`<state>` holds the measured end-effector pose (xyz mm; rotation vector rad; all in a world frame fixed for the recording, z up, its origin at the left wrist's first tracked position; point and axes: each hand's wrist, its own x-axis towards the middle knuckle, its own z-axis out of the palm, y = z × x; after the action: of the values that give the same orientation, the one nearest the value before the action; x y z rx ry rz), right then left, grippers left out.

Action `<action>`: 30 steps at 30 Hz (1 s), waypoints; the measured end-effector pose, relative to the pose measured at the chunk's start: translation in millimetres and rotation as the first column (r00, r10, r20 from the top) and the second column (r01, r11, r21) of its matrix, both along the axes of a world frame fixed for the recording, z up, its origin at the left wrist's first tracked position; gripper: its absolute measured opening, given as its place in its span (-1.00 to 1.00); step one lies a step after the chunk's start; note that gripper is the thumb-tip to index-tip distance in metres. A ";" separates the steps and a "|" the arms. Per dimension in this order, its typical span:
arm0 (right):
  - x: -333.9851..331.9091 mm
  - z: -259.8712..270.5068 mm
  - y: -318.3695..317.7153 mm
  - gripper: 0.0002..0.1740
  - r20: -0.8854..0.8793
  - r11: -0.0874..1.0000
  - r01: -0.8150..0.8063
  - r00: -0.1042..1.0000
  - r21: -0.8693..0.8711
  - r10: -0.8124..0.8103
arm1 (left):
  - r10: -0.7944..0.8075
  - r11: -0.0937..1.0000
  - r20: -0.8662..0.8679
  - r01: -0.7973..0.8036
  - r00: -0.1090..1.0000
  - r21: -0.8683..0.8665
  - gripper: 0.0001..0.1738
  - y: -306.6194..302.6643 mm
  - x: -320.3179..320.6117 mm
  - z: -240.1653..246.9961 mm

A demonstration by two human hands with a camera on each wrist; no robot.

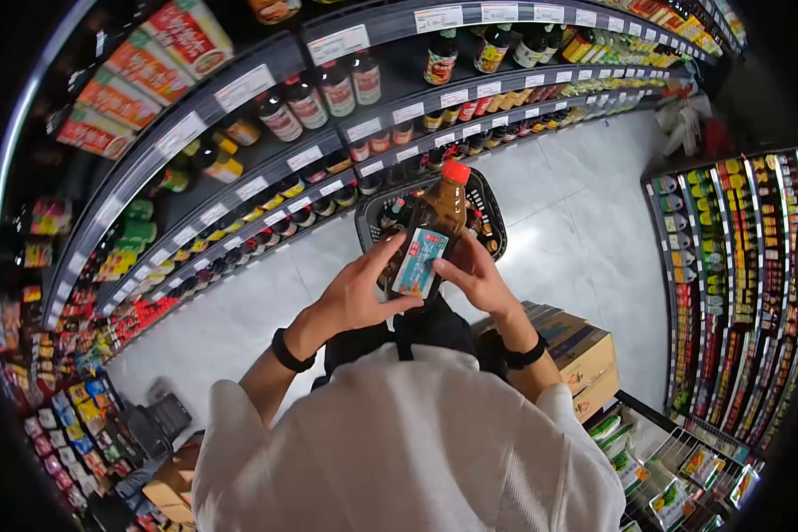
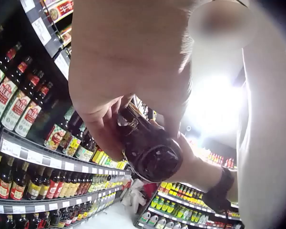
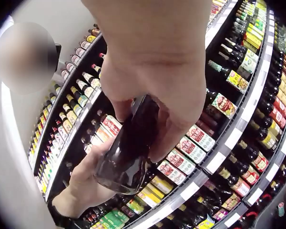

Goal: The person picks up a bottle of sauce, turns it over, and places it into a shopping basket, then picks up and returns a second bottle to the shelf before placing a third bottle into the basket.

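Observation:
A bottle of dark brown sauce (image 1: 441,210) with a red cap and a blue label (image 1: 422,264) is tilted in front of the person's body, cap pointing away. The left hand (image 1: 356,285) grips its lower left side. From the right, the right hand (image 1: 477,277) holds it, thumb lying on the label. In the left wrist view, the bottle's dark glass base (image 2: 157,160) faces the camera between both hands. The right wrist view shows the fingers wrapped around the bottle (image 3: 126,155), its label hidden there.
A black shopping basket (image 1: 366,220) with bottles inside stands on the floor beyond the held bottle. Curved shelves (image 1: 417,113) of bottles run along the front and left. Cardboard boxes (image 1: 588,359) are stacked at the right. Another shelf (image 1: 736,266) stands farther right.

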<state>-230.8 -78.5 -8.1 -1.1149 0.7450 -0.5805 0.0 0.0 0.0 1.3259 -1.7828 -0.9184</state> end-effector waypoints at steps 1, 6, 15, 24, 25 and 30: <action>-2.8 1.3 -4.4 -0.35 0.023 1.000 -0.009 1.000 0.013 0.009 | -0.005 0.998 -0.022 0.006 1.000 0.055 0.31 -0.5 -2.4 -1.3; -3.0 66.8 30.5 -0.39 0.108 0.998 -0.058 0.993 0.035 0.054 | 0.028 0.972 -0.124 0.002 0.992 0.233 0.39 61.0 -14.6 73.2; -20.9 55.0 32.0 -0.35 0.022 0.988 -0.129 0.992 0.085 0.127 | 0.113 0.984 -0.222 -0.078 0.968 0.163 0.21 79.6 -38.5 96.0; -0.8 66.0 53.2 -0.32 0.045 0.905 -0.425 0.905 0.031 0.423 | 0.315 0.898 -0.100 -0.263 0.944 0.352 -0.04 86.5 -23.2 96.7; 6.9 66.1 58.0 -0.32 0.032 0.902 -0.431 0.902 0.027 0.430 | 0.301 0.900 -0.041 -0.270 0.953 0.343 -0.03 90.1 -14.0 95.1; 73.1 56.5 79.9 -0.36 -0.066 0.876 -0.474 0.881 -0.089 0.469 | 0.291 0.905 -0.056 -0.255 0.955 0.341 -0.03 122.1 49.4 86.8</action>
<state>-157.8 1.5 48.4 -1.3530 0.4530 -0.1793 49.4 122.1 86.8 1.6559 -1.3549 -1.1377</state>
